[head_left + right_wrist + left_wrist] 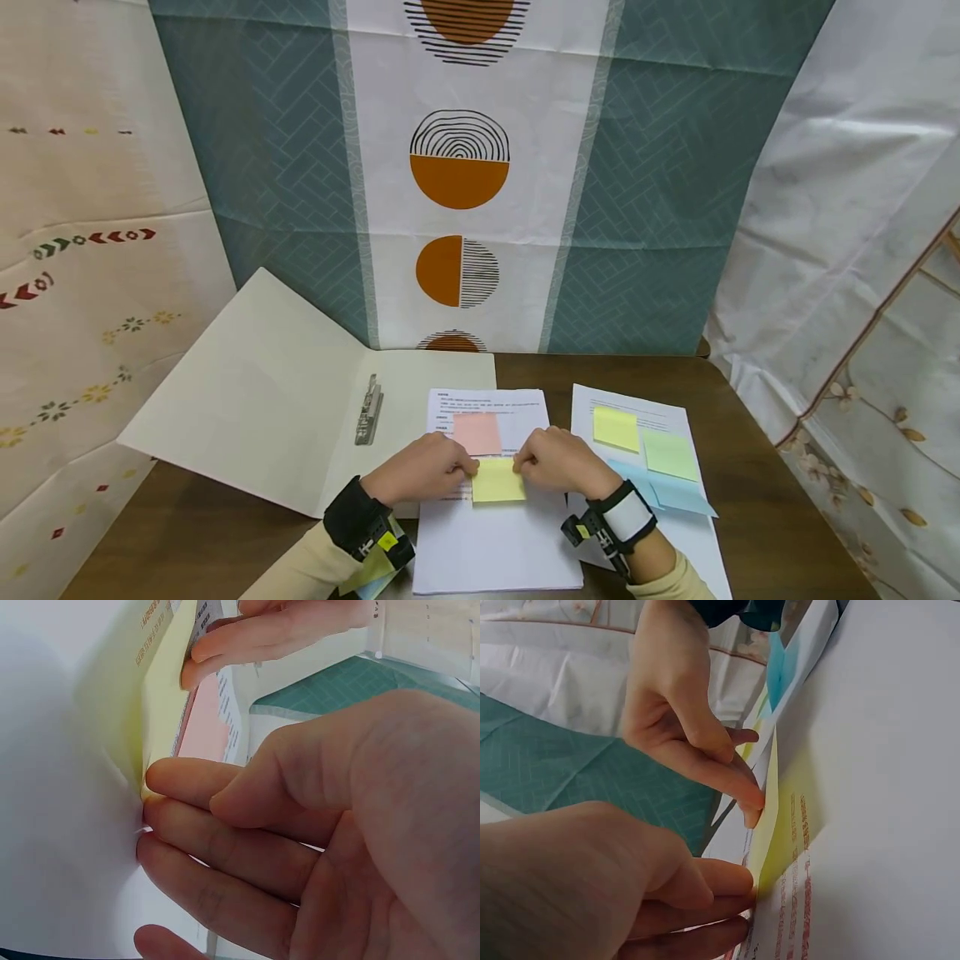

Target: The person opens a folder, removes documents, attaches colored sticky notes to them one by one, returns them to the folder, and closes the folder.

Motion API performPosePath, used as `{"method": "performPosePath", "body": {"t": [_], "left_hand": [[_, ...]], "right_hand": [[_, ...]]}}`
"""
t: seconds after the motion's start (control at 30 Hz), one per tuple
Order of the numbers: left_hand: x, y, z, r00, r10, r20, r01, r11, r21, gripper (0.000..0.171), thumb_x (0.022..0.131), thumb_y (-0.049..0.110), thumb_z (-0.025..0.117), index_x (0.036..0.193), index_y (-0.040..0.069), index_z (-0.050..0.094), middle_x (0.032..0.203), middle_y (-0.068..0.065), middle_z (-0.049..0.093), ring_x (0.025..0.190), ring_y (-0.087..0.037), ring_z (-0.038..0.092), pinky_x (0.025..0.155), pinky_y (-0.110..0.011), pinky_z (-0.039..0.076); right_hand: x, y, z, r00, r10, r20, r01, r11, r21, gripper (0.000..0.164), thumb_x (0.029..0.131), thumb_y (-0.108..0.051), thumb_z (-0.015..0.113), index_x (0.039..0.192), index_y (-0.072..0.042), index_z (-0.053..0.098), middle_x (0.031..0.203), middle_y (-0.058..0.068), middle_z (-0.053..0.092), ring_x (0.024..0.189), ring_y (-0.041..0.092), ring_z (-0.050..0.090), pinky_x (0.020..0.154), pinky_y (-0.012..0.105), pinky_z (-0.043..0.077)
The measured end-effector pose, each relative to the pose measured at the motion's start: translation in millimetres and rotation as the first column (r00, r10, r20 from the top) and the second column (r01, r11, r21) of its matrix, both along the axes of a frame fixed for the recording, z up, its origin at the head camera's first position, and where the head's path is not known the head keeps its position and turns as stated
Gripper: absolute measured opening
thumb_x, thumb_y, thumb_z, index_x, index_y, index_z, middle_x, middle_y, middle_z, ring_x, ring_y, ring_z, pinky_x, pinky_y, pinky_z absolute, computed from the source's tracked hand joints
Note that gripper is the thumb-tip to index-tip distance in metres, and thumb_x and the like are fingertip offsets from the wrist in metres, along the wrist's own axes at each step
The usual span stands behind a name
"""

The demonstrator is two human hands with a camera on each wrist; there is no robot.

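Observation:
A yellow sticky note (498, 482) lies on a printed sheet (491, 546), below a pink sticky note (477, 432). My left hand (427, 467) has its fingertips at the note's upper left corner. At the upper right corner are the fingertips of my right hand (564, 463). Seen from the right wrist, the right fingers (202, 825) extend fairly straight and press down on the paper, thumb against the index finger. The left fingers (705, 904) touch the note's edge in the left wrist view. The note's lower part stands slightly off the page, over printed lines.
An open white folder (262, 400) with a metal clip (368, 411) is at the left. On the right, another sheet (645, 406) bears yellow (616, 428), green (670, 454) and blue sticky notes (678, 492). More sticky notes (372, 571) are partly hidden under my left wrist.

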State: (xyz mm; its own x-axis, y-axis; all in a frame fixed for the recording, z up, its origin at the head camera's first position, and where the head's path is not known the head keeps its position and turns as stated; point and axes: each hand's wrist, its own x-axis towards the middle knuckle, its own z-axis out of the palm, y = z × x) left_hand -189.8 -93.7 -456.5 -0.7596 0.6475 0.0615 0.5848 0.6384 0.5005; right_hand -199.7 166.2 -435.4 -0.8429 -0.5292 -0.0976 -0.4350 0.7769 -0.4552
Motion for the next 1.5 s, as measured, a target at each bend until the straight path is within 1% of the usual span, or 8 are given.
{"method": "performPosePath", "body": {"t": [0.17,0.33,0.6,0.73,0.77,1.0,1.37,1.5], "left_hand": [[-0.1,4.2,0.6,1.000,0.003,-0.007,-0.003,0.999,0.042,0.027,0.099,-0.004,0.064,0.104,0.006,0.089,0.091,-0.001,0.079,0.077,-0.005,0.052,0.073,-0.022,0.040],[-2.1,16.1,-0.6,0.999,-0.020,-0.030,0.022,0.996,0.084,0.033,0.096,-0.005,0.064,0.119,0.002,0.087,0.118,-0.009,0.088,0.090,-0.003,0.063,0.078,-0.021,0.045],[-12.0,26.0,-17.1,0.985,-0.117,-0.123,0.128,0.988,0.088,0.029,0.096,-0.002,0.065,0.111,0.006,0.089,0.099,-0.005,0.085,0.075,-0.001,0.051,0.072,-0.019,0.040],[-12.0,22.1,-19.5,0.992,-0.060,-0.114,0.069,0.995,0.070,0.031,0.098,-0.002,0.065,0.117,0.006,0.089,0.115,-0.007,0.088,0.090,-0.005,0.066,0.080,-0.021,0.050],[-7.4,20.9,-11.7,0.997,-0.028,-0.075,0.033,0.997,0.067,0.032,0.096,-0.005,0.066,0.116,0.005,0.089,0.115,-0.008,0.088,0.091,-0.005,0.069,0.080,-0.021,0.051],[-0.6,-6.6,-2.9,0.993,0.114,0.045,-0.116,0.991,0.064,0.030,0.099,-0.003,0.065,0.115,0.004,0.089,0.114,-0.007,0.088,0.095,-0.010,0.069,0.079,-0.026,0.049],[-1.0,-10.2,-5.7,0.985,0.156,0.074,-0.161,0.985,0.068,0.029,0.100,-0.001,0.065,0.117,0.004,0.088,0.115,-0.009,0.088,0.090,-0.011,0.067,0.075,-0.024,0.047],[-1.8,-10.3,-9.8,0.986,0.151,0.065,-0.156,0.985,0.068,0.029,0.100,-0.001,0.066,0.117,0.005,0.089,0.114,-0.008,0.088,0.090,-0.010,0.066,0.075,-0.024,0.047]], "right_hand": [[0.5,-0.8,-2.1,1.000,0.005,0.012,-0.005,1.000,-0.009,0.024,0.096,0.000,0.070,0.108,-0.003,0.090,0.111,0.012,0.088,0.068,0.010,0.054,0.058,0.023,0.032],[1.3,-2.8,-0.9,1.000,0.005,0.010,-0.005,1.000,-0.013,0.024,0.095,0.002,0.070,0.106,-0.004,0.091,0.107,0.010,0.088,0.065,0.007,0.052,0.057,0.022,0.033],[1.4,-4.0,2.1,1.000,0.018,-0.008,-0.018,1.000,-0.021,0.026,0.093,0.003,0.069,0.104,-0.005,0.091,0.099,0.006,0.087,0.063,0.007,0.050,0.057,0.022,0.033],[1.9,-3.9,2.8,1.000,0.013,-0.012,-0.013,1.000,-0.015,0.025,0.093,0.003,0.069,0.105,-0.003,0.090,0.106,0.010,0.088,0.068,0.010,0.055,0.057,0.023,0.034],[2.1,-4.0,3.1,1.000,0.008,-0.012,-0.008,1.000,-0.010,0.024,0.094,0.002,0.070,0.105,-0.003,0.090,0.108,0.011,0.088,0.068,0.011,0.055,0.057,0.023,0.034],[3.1,-1.7,3.2,1.000,-0.010,-0.006,0.010,1.000,-0.007,0.024,0.096,0.001,0.069,0.106,-0.003,0.090,0.111,0.013,0.088,0.071,0.014,0.057,0.058,0.024,0.032],[4.0,-2.1,-1.1,0.999,-0.022,-0.038,0.021,0.999,-0.026,0.025,0.096,0.001,0.068,0.105,-0.005,0.091,0.109,0.010,0.089,0.068,0.011,0.055,0.058,0.023,0.032],[6.2,0.7,0.7,0.998,-0.057,-0.041,0.055,0.997,-0.047,0.024,0.097,-0.002,0.069,0.109,-0.004,0.090,0.112,0.011,0.088,0.078,0.014,0.065,0.063,0.026,0.041]]}}
